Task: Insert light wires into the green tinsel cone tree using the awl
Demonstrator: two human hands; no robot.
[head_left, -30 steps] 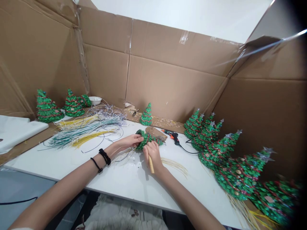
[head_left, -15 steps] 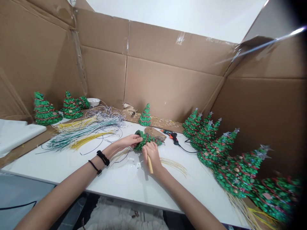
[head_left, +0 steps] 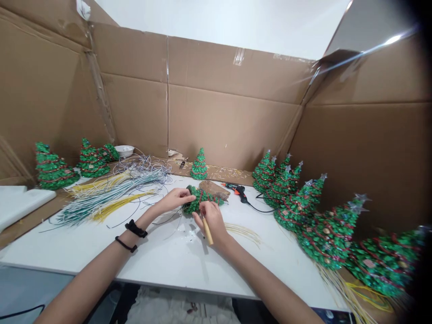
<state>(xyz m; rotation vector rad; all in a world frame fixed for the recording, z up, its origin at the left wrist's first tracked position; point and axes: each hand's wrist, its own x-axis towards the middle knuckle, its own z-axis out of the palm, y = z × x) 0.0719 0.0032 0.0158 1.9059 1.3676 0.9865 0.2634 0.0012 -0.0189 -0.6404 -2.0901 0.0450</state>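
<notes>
While lying on its side, long axis 9-to-3, tree at 12 o'clock from right hand; its fingers pinching a dowel; left hand half-closed, gripping the tree's 9 o'clock end.

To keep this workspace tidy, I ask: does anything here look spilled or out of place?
Yes. Short pale clippings lie scattered on the cardboard strip behind the hot glue gun, and the thin wires at the back are tangled, unlike the bundled strands beside them.
</notes>
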